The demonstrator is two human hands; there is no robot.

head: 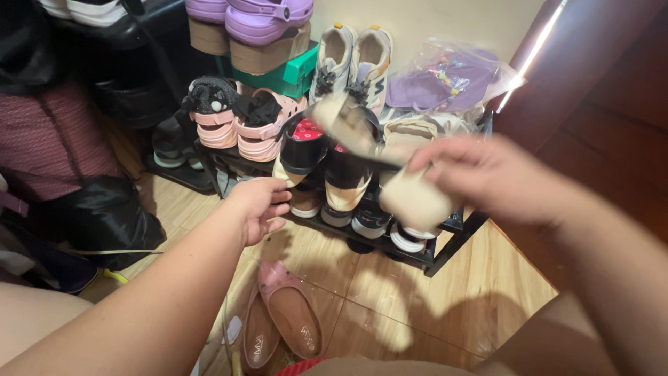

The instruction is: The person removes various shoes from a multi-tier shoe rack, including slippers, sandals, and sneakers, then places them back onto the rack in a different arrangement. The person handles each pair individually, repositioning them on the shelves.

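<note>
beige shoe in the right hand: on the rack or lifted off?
Lifted off. The right hand holds the beige shoe in the air in front of the shoe rack, motion-blurred; nothing supports it from below.

Glossy wood-look floor (390,292), matt pink flats (292,313), blk metal rack (445,254).

Pink flats (289,317) on tan floor (390,292), purple clogs (268,17), green box (296,73), black rack (445,247), beige shoe (414,198)
</note>
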